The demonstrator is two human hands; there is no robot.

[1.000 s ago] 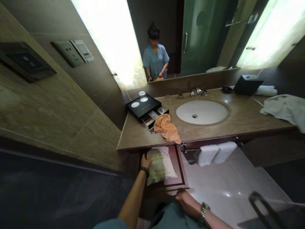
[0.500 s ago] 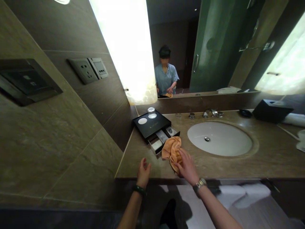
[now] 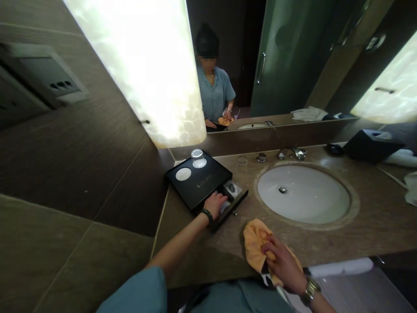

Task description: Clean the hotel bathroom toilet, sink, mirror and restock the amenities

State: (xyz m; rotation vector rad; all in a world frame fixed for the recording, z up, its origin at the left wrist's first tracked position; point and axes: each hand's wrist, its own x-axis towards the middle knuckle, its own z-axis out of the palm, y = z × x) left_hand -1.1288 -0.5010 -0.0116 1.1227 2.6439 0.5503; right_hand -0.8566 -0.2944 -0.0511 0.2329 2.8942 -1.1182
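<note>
Now the left hand (image 3: 215, 202) reaches into the open drawer (image 3: 232, 201) of a black box (image 3: 198, 182) that sits on the stone bench (image 3: 325, 237) near the wall. Its fingers curl down onto the small items inside the drawer; whether they grip any one of them cannot be told, since the hand covers them. A dark band circles that wrist. On the box lid lie two white round discs (image 3: 183, 174), and an upturned glass (image 3: 196, 153) stands at the back corner of the box.

Closer to the front edge of the bench, the right hand (image 3: 282, 265) is closed on an orange cloth (image 3: 256, 245), bunching it against the bench top; part of the cloth spreads out to the left of the fingers, and part hangs over the edge under the hand. A metal watch (image 3: 309, 290) sits on that wrist.

Beside the cloth, to the right and further back, is the white oval sink (image 3: 304, 193), with the tap (image 3: 295, 153) behind it. A black tissue box (image 3: 371, 145) stands at the far right of the bench, near white towels (image 3: 411, 187). Above the bench the mirror (image 3: 293, 65) shows the person in a blue top, and a bright light panel (image 3: 146, 65) glows on the left wall.
</note>
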